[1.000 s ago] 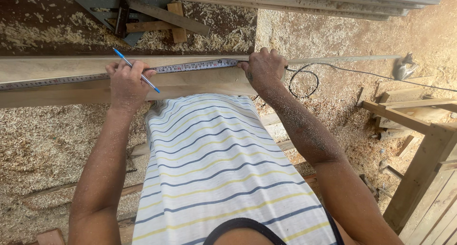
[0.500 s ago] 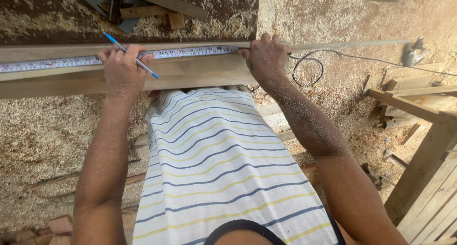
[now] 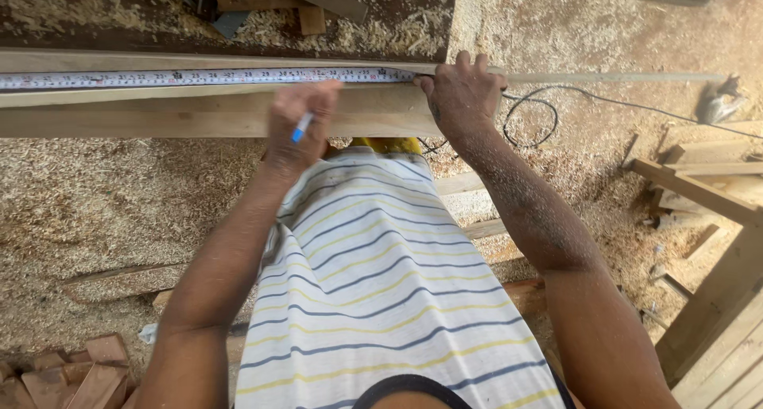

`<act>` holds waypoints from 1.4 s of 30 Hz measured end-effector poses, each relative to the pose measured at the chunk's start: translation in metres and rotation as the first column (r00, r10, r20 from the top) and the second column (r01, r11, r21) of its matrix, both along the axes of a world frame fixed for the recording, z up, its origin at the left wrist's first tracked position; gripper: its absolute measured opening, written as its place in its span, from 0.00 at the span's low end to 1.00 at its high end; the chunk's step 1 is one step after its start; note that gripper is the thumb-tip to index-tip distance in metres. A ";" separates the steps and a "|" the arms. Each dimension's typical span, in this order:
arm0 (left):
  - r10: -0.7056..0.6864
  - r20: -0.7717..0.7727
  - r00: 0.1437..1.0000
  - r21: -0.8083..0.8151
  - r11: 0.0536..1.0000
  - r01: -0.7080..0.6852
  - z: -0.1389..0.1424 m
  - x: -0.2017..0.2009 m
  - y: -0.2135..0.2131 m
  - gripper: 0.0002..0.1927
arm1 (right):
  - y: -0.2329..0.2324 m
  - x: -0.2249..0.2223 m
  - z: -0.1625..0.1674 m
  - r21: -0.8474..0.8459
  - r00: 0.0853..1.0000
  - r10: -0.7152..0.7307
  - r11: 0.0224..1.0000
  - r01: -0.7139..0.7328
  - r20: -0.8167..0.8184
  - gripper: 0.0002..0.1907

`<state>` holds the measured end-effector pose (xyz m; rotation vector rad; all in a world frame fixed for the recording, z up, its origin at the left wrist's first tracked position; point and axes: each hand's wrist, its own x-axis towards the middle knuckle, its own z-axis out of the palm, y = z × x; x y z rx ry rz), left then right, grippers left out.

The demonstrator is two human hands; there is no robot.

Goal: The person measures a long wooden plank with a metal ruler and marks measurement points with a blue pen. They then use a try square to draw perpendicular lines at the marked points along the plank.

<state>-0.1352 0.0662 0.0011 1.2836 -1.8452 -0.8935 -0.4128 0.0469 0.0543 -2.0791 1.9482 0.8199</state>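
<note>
Tape measure [image 3: 199,78] lies flat along pale plank [image 3: 159,115] (sawdust-flecked).

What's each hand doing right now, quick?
Left hand: closed on a blue pen, over the plank.
Right hand: pressing the tape end onto the plank, fingers curled over its edge.

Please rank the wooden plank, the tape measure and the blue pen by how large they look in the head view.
1. Wooden plank: longest and thickest.
2. Tape measure: nearly as long, much thinner.
3. Blue pen: smallest, partly hidden in the left hand.
</note>
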 end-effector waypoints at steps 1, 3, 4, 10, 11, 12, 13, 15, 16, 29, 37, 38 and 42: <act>-0.007 0.009 1.000 0.010 1.000 0.007 0.001 -0.014 0.007 0.21 | 0.001 0.000 0.000 0.010 1.000 -0.016 1.000 0.016 0.013 0.36; 0.043 -0.071 0.997 0.157 0.987 -0.031 0.002 -0.037 0.014 0.13 | 0.001 -0.002 0.000 0.014 1.000 0.010 1.000 -0.009 -0.010 0.36; 0.073 -0.106 0.992 0.229 0.972 -0.048 0.003 -0.044 0.016 0.09 | 0.002 -0.003 0.000 0.013 1.000 0.024 1.000 -0.023 -0.019 0.36; 0.070 -0.167 0.983 0.190 0.981 -0.037 0.003 -0.053 0.010 0.05 | 0.001 -0.001 -0.004 0.059 0.999 -0.032 0.998 0.033 -0.026 0.35; 0.067 -0.179 0.982 0.201 0.979 -0.030 0.002 -0.053 0.008 0.05 | 0.001 -0.001 -0.005 0.060 0.999 -0.035 0.998 0.036 -0.020 0.34; 0.061 -0.191 0.980 0.212 0.977 -0.020 0.001 -0.054 0.007 0.05 | 0.001 0.000 -0.006 0.059 0.999 -0.040 0.997 0.041 -0.014 0.34; 0.055 -0.205 0.977 0.223 0.975 -0.008 0.000 -0.054 0.007 0.05 | 0.002 0.000 -0.006 0.059 0.999 -0.047 0.997 0.047 -0.010 0.33; 0.027 -0.176 0.984 0.197 0.980 0.008 -0.004 -0.054 0.006 0.05 | 0.002 0.000 -0.007 0.069 0.999 -0.044 0.997 0.046 -0.023 0.34; 0.014 -0.161 0.987 0.184 0.983 0.016 -0.005 -0.055 0.006 0.04 | 0.002 0.000 -0.008 0.073 0.999 -0.042 0.996 0.044 -0.030 0.35; -0.028 -0.057 0.998 0.130 0.991 0.036 -0.008 -0.057 0.006 0.05 | 0.005 0.002 -0.006 0.026 0.999 -0.013 1.000 0.014 -0.031 0.34; 0.015 -0.106 0.994 0.316 0.949 0.019 -0.010 -0.049 0.003 0.05 | 0.006 0.002 -0.009 0.026 1.000 -0.013 1.000 0.014 -0.028 0.34; 0.043 -0.117 0.992 0.275 0.961 -0.009 -0.008 -0.047 0.003 0.05 | 0.008 0.000 -0.013 0.025 1.000 -0.010 1.000 0.010 -0.020 0.33; 0.223 -0.143 0.964 0.025 0.975 -0.221 0.004 -0.019 0.005 0.09 | 0.015 -0.011 -0.028 -0.021 1.000 0.007 1.000 -0.008 -0.027 0.34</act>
